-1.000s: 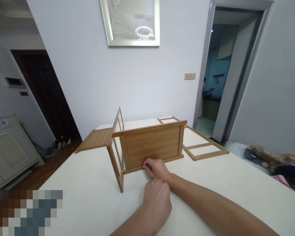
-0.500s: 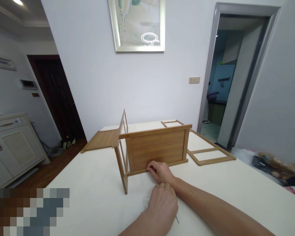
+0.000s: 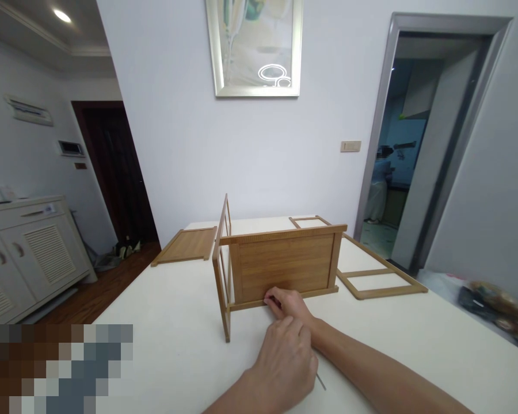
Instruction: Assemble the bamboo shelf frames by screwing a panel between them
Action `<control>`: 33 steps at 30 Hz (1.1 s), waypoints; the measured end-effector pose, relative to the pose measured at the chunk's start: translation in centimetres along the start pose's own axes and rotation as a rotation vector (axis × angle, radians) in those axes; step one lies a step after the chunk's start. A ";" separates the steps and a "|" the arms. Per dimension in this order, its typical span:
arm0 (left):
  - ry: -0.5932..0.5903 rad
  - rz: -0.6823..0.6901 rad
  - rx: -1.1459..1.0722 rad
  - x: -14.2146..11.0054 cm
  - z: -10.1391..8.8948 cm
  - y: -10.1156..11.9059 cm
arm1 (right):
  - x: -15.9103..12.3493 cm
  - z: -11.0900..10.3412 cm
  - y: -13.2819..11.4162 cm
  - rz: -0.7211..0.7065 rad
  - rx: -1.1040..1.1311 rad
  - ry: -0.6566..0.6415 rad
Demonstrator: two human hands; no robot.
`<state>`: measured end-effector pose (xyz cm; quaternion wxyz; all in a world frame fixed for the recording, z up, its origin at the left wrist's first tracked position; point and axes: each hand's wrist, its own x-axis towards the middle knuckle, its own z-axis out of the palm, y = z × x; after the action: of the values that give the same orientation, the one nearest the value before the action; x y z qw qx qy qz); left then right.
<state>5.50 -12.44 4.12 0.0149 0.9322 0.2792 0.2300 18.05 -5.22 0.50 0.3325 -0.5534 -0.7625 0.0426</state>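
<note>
A wooden panel (image 3: 287,261) stands on its long edge, joined at its left end to an upright wooden ladder-like frame (image 3: 223,270). At the panel's lower rail is my right hand (image 3: 290,305), thumb and fingertips pinched together; whatever is between them is too small to make out. Nearer to me, my left hand (image 3: 285,359) is curled closed, palm down, just in front of my right wrist. A thin metal rod (image 3: 321,381) sticks out from under its right side, and the rest of the rod is hidden by the hand.
All this is on a white table (image 3: 172,322). Another wooden panel (image 3: 187,244) lies flat at the back left. A wooden frame (image 3: 388,293) lies flat on the right. Bagged items (image 3: 496,305) are beyond the right edge. A person (image 3: 377,190) stands past the doorway.
The view has shifted, so everything sits a little further right. My left hand has turned slightly and covers the bit of clear plastic seen beside it before. My right hand stays at the rail.
</note>
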 end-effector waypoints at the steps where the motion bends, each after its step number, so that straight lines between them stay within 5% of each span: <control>1: -0.005 -0.015 -0.011 0.0 -0.2 -0.2 | 0.0 0.0 0.0 0.000 0.004 0.002; 10: 0.012 -0.267 -0.323 -0.3 -3.3 -1.8 | -0.1 -0.3 -0.3 -0.031 0.038 0.011; 16: -0.112 -0.600 -0.887 -3.1 -4.5 -3.2 | -0.1 -0.6 -0.7 -0.053 0.029 0.021; 22: -0.106 -0.632 -1.222 -6.3 -8.4 -8.6 | -0.4 -0.6 -1.2 -0.203 -0.170 0.023; 25: -0.005 -0.639 -1.153 -7.4 -9.8 -12.5 | -0.2 -0.8 -2.2 -0.344 -0.374 -0.038; 29: -0.031 -0.704 -0.951 -7.7 -7.4 -15.9 | 1.2 -0.9 -5.0 -0.394 -0.503 -0.177; 33: -0.071 -0.646 -0.867 -6.9 -3.7 -15.8 | 3.0 -0.2 -8.3 -0.348 -0.607 -0.331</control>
<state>-9.32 -3.18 2.05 0.4775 0.7144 0.4306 0.2761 10.87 -5.89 5.61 0.0282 -0.4748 -0.8662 -0.1533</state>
